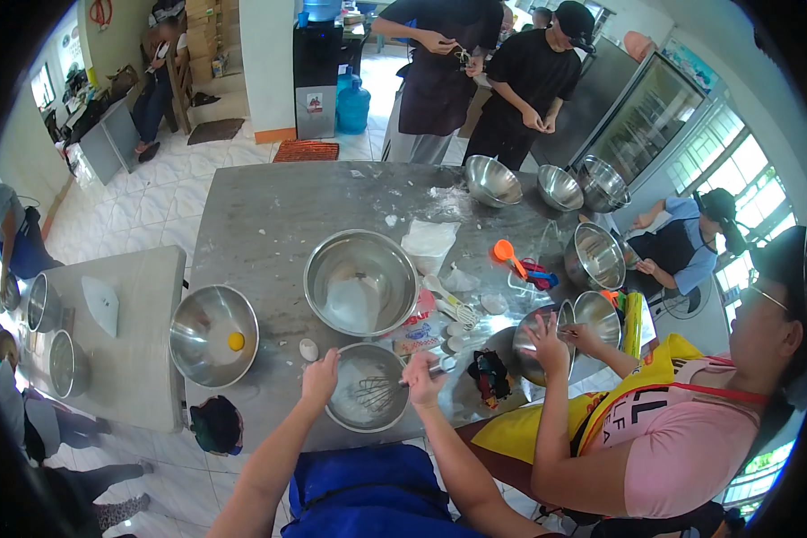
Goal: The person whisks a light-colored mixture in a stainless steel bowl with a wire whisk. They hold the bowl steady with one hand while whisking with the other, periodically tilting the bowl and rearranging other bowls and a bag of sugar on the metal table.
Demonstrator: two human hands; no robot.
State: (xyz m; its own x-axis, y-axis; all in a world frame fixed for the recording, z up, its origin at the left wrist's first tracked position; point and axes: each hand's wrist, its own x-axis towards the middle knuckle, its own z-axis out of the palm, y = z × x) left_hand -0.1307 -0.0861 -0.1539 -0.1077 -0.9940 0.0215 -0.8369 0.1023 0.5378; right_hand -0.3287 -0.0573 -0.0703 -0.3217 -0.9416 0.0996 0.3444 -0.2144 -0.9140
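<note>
Right before me stands a steel mixing bowl with white powder in it. My left hand grips the bowl's left rim. In my right hand is the handle of a wire whisk, whose wires rest in the powder. A whole white egg lies on the table just left of my left hand. Farther left, a steel bowl holds an egg yolk. Beyond my hands, a larger steel bowl contains something white or clear that I cannot make out.
The steel table bears powder scraps, a white bag, an orange measuring scoop and a small whisk. A dark cloth bundle sits at right, near a co-worker's hand. Several steel bowls line the right side.
</note>
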